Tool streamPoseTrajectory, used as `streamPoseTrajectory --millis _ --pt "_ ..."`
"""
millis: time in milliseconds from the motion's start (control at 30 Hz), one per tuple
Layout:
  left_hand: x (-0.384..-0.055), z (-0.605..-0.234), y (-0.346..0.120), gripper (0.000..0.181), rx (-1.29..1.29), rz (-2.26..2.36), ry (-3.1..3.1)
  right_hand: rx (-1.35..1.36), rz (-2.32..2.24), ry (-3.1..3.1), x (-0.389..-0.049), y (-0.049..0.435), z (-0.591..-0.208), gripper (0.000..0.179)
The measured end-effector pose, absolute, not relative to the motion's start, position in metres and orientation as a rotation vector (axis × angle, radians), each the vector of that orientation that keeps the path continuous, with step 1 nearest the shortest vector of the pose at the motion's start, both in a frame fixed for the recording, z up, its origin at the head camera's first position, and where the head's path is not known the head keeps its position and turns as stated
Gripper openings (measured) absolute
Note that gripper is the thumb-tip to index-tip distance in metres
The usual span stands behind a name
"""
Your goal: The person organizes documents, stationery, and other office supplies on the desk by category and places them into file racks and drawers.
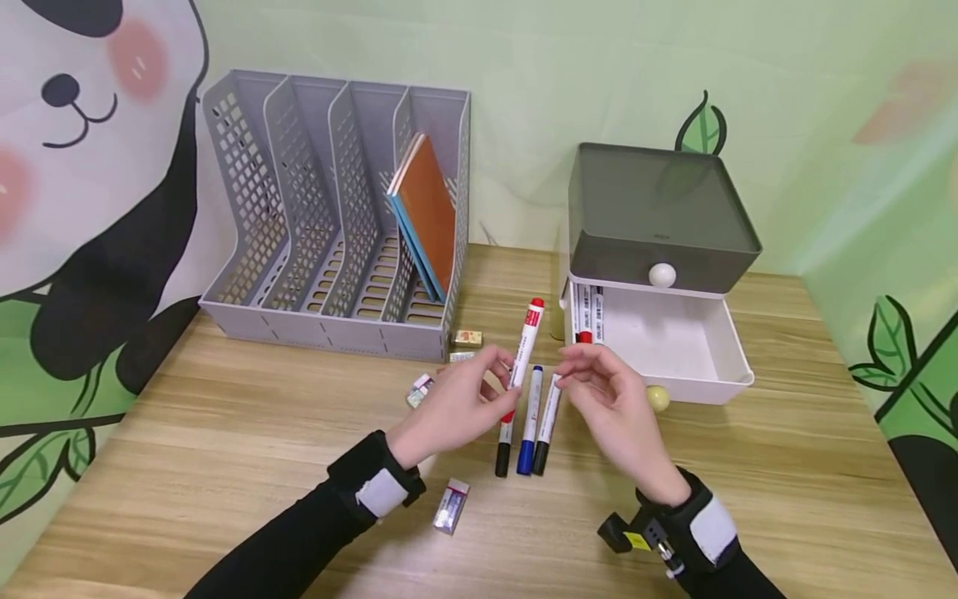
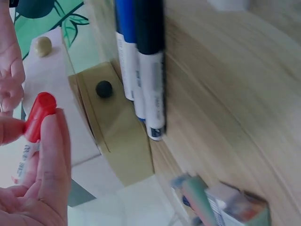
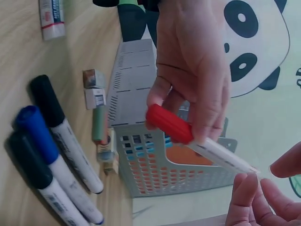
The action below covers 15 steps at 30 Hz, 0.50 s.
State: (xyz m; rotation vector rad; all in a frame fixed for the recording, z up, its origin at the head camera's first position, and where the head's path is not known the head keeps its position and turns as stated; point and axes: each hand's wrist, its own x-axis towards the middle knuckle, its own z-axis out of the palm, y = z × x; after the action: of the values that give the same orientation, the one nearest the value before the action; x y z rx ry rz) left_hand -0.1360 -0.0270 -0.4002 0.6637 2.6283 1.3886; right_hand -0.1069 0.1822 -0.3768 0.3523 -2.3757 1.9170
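My left hand (image 1: 464, 403): pinches a slim white plastic marker (image 1: 527, 341) by its red cap, apparently leaving the barrel free.
My right hand (image 1: 617, 408): empty, fingers loosely bent nearby.
White plastic drawer (image 1: 703, 393): pulled out, presumably for access; stored markers (image 1: 597, 314) line its left side.
Wooden surface (image 1: 299, 399): blue-capped marker (image 1: 533, 408) between black-capped markers (image 1: 550, 416), probably for easy reach.

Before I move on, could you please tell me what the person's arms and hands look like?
The sleeves and wrist straps are black, each strap bearing a whitish patch. A small black device with a yellow label projects from the right strap. The left hand and right hand are gloveless.
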Motion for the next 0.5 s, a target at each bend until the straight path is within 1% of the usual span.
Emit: streamPoseTrajectory --millis 233,500 --pt "-0.136 -0.392 -0.009 0.030 0.746 1.598 2.535 0.285 1.883 -2.358 -0.116 0.183 -0.366 0.033" --pt "-0.139 -0.384 0.007 0.028 0.794 1.613 2.545 0.289 1.859 -2.369 -0.128 0.183 -0.359 0.035"
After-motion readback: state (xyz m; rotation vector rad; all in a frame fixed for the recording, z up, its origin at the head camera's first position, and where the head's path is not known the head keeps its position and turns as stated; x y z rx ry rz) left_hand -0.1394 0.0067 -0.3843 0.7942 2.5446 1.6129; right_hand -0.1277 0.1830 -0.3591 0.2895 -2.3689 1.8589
